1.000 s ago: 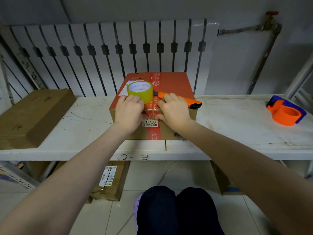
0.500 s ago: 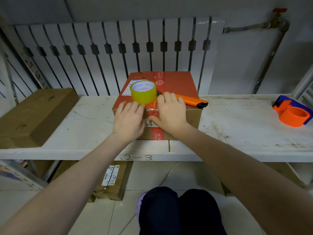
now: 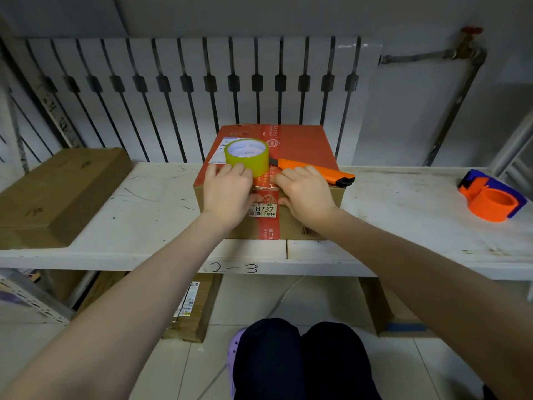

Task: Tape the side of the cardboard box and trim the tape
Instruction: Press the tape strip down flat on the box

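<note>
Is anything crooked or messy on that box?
Yes. The knife lies slanted on the box, its black end poking past the right edge, blade out beside the tape roll. The clear tape between the left hand and right hand looks wrinkled.

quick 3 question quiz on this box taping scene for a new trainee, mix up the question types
1. True or false: the utility knife lies on top of the cardboard box.
2. Where is the yellow tape roll? a) on the box top b) inside a drawer c) on a chair
3. Fill in: at the right end of the shelf stands an orange and blue ____.
Key: 1 true; 2 a; 3 tape dispenser.
</note>
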Demonstrator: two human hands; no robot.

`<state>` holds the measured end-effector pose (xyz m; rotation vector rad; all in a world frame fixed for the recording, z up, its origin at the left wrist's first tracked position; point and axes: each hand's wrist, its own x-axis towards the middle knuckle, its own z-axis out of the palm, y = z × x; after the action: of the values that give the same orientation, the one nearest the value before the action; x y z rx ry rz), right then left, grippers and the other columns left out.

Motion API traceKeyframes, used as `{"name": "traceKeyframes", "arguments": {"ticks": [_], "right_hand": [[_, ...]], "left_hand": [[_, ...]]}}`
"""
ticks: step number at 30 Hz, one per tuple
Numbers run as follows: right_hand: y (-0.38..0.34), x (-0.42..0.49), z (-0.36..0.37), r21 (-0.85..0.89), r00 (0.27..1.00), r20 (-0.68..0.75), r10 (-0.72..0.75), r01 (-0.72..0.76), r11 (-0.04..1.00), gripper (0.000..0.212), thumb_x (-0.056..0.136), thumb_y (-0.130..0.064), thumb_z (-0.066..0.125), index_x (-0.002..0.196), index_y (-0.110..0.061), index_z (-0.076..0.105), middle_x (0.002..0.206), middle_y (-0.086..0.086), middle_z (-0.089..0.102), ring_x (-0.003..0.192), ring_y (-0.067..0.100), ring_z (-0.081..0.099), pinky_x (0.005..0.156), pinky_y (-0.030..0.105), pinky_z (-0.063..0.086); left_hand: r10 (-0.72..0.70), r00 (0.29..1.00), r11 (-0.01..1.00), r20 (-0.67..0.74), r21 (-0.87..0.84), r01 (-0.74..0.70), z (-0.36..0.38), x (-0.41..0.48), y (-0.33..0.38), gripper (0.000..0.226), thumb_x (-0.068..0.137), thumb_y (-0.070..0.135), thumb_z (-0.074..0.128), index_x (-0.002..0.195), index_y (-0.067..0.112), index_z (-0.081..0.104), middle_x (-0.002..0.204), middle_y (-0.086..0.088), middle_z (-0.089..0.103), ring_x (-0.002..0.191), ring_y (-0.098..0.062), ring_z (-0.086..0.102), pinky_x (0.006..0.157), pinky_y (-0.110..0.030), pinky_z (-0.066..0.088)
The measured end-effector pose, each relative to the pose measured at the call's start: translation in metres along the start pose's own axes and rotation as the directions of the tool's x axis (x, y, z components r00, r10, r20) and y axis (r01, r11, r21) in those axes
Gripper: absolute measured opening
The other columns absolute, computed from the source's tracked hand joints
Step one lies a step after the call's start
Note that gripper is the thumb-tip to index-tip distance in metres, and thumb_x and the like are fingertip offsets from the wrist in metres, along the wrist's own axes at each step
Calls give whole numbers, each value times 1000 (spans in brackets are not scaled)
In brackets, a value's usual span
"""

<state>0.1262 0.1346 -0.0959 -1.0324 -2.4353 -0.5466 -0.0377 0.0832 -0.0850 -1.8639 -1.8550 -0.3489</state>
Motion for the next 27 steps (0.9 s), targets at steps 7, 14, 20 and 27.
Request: {"name": "traceKeyframes", "arguments": {"ticks": [7,14,20,27], "right_hand": [[-8,9,-14,-50,995,88,39,-35,998,52,60,-55,76,88,-13,65,84,4,65,81,25,63,79,36,42],[-5,15,-16,38,996,88,26,-30,999,30,85,-39,62,85,-11,73,83,6,70,80,27,64,82,36,41],[-10,6,-12,4,996,68,61,-62,998,53,63,-56,73,88,-10,66,85,6,66,81,27,62,76,36,44],[-19,11,-5,-84,994,85,65,-58,995,65,30,-43,89,78,-9,61,76,5,61,70,24,59,67,30,37]], "left_hand": [[42,996,998,73,-43,-39,-5,-5,-11,38,75,46,66,98,16,60,99,-3,61,100,-26,56,91,-38,32],[27,998,993,56,-112,-20,-8,7,-14,32,85,46,57,82,16,68,83,-2,66,87,-26,61,83,-37,32],[3,999,979,48,-204,7,-7,6,-20,30,82,46,60,85,18,72,83,-1,67,87,-24,61,82,-35,36],[-28,998,997,62,-63,32,-7,1,-2,43,74,53,64,94,15,61,98,-3,62,101,-25,57,85,-38,35]]}}
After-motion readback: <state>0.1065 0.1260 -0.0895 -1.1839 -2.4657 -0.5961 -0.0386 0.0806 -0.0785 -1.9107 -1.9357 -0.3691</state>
